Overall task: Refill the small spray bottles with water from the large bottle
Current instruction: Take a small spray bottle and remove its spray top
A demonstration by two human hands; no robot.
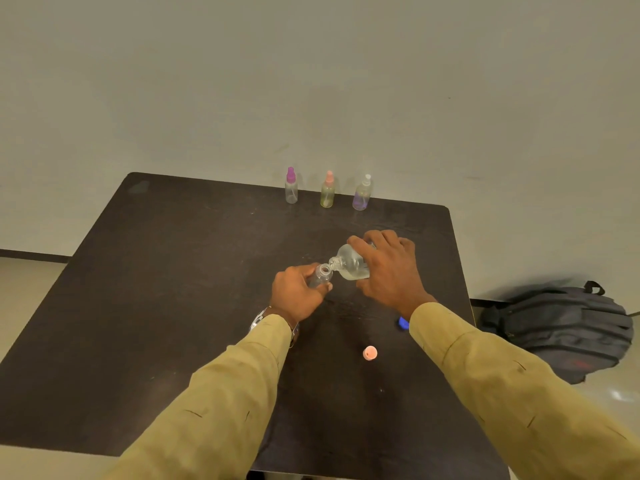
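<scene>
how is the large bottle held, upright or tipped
Tipped: the right hand holds the large bottle sideways, neck at the open mouth of the small spray bottle.

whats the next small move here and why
Probably tip the large clear bottle in the right hand slightly further: its open mouth sits at the rim of the small clear uncapped bottle held by the left hand, but the water seems pooled in its body, short of the neck.
</scene>
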